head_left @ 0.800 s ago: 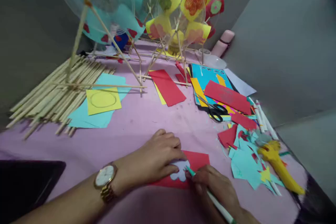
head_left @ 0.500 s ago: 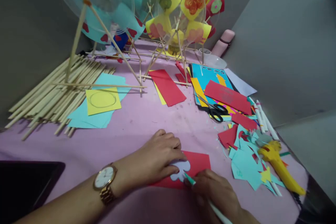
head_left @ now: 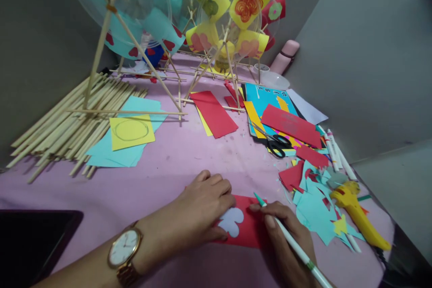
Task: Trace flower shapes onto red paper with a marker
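My left hand (head_left: 199, 209), with a gold wristwatch on its wrist, presses down with curled fingers on a pale flower-shaped cutout (head_left: 231, 222) that lies on a red paper sheet (head_left: 248, 229). My right hand (head_left: 286, 240) grips a white pen with a green tip (head_left: 290, 243). The pen tip hovers just above the upper right corner of the red sheet, apart from the cutout. All of this rests on a pink tabletop (head_left: 168, 166).
Bamboo sticks (head_left: 64, 121) are piled at left, with teal and yellow paper beside them. Stick-framed paper wheels (head_left: 222, 18) stand at the back. Scissors (head_left: 275, 141), coloured sheets, paper scraps, markers and a yellow glue gun (head_left: 357, 216) lie at right. A dark tablet (head_left: 30, 243) sits at bottom left.
My right hand has lifted the pen tip off the flower cutout's edge and moved it up and right. My left hand stays on the cutout. The view has shifted slightly.
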`<state>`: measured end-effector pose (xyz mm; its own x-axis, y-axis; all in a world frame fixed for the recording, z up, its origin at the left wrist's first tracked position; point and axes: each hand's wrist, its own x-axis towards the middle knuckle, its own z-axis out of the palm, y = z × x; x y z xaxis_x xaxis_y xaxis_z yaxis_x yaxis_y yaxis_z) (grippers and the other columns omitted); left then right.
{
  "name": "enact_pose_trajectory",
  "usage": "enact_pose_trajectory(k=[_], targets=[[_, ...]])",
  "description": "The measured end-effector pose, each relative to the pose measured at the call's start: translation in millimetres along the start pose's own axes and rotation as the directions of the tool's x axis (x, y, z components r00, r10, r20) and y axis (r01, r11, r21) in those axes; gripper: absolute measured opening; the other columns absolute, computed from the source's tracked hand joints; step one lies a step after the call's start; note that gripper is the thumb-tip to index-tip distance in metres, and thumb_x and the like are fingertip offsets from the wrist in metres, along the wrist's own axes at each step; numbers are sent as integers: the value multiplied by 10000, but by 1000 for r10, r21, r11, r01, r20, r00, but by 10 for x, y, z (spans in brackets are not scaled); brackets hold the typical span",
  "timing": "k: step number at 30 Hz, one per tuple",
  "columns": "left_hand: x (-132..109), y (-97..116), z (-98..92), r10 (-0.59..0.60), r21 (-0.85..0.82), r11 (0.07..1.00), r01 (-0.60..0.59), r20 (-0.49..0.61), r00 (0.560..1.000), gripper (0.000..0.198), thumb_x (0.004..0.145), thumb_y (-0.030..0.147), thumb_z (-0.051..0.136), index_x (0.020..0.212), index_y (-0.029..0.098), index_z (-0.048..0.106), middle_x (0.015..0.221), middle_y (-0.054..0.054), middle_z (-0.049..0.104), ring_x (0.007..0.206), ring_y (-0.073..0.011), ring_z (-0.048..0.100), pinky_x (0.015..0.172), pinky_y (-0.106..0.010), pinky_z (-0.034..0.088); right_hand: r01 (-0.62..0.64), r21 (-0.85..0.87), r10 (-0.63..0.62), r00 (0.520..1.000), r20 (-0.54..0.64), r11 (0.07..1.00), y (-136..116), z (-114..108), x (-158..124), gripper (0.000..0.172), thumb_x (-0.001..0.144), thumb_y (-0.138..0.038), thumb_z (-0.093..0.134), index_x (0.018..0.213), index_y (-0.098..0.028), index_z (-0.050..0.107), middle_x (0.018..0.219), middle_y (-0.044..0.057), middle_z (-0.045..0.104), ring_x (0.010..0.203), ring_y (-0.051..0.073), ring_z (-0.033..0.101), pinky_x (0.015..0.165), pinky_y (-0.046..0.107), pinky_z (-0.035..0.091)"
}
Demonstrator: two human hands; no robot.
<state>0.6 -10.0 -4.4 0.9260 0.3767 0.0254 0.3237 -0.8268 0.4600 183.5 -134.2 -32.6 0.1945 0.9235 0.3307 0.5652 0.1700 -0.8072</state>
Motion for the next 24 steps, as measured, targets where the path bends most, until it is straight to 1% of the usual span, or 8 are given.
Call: enact_pose_trajectory(k=[3, 6, 10, 13, 17, 20, 22, 24], targets=[[-7, 41, -17, -8, -6, 1000, 8, 36, 999, 324, 669, 324, 829, 820, 206, 568, 893, 1, 586, 856, -211, 517, 753, -339, 305, -43, 6, 43, 999, 13, 999, 13, 10, 7, 158, 928, -222, 497, 960, -261, 647, 846, 16, 695, 812, 173, 674, 712, 254, 509], [-23, 27, -76, -13, -71, 997, 14, 28, 1000, 190, 776, 228, 736, 811, 208, 550, 854, 14, 597, 806, -183, 529, 755, -326, 322, -77, -3, 77, 997, 14, 997, 11, 8, 16, 158, 928, -246, 500, 949, -261, 656, 860, 17, 710, 825, 177, 680, 720, 251, 513], [-53, -113, -227, -62, -197, 980, 31, -157, 986, 33, 895, 202, 568, 909, 228, 552, 856, 19, 616, 800, -171, 556, 755, -304, 364, -124, -4, 124, 992, -5, 992, 2, 1, 23, 153, 928, -271, 500, 945, -262, 652, 901, 18, 729, 857, 181, 686, 712, 239, 519], [-82, -274, -299, -164, -108, 985, 134, -364, 917, 140, 900, 259, 544, 1031, 211, 556, 990, -37, 613, 923, -220, 560, 802, -347, 402, -131, -1, 131, 991, -7, 991, -2, 6, 30, 158, 927, -284, 498, 933, -256, 654, 901, 21, 731, 864, 185, 688, 707, 237, 521], [-118, -403, -255, -228, 91, 947, 309, -490, 841, 533, 849, 302, 603, 1331, 178, 412, 1350, -156, 419, 1202, -334, 412, 961, -490, 365, -141, -10, 141, 990, 4, 990, -4, 16, 58, 163, 921, -287, 499, 931, -248, 657, 898, 31, 729, 866, 189, 687, 725, 245, 520], [-129, -359, -199, -196, 72, 963, 260, -475, 858, 433, 877, 249, 557, 1295, 199, 456, 1367, -143, 409, 1225, -315, 398, 978, -480, 363, -150, 1, 150, 989, -2, 989, -1, 28, 71, 148, 902, -296, 526, 917, -232, 658, 872, 47, 726, 822, 197, 688, 687, 251, 523], [-137, -279, -179, -150, -1, 986, 165, -423, 894, 249, 918, 208, 485, 1156, 217, 555, 1241, -104, 512, 1132, -263, 472, 929, -420, 397, -194, 40, 195, 981, -19, 980, -8, 43, 48, 131, 888, -307, 549, 890, -216, 643, 829, 55, 721, 740, 194, 678, 625, 248, 515], [-155, -186, -168, -90, -97, 993, 63, -307, 947, 176, 942, 187, 444, 1010, 222, 604, 1046, -59, 582, 983, -210, 525, 860, -355, 414, -274, 120, 277, 961, -10, 954, -29, 69, -10, 142, 885, -332, 554, 839, -207, 605, 700, 31, 682, 590, 167, 621, 518, 229, 469]])
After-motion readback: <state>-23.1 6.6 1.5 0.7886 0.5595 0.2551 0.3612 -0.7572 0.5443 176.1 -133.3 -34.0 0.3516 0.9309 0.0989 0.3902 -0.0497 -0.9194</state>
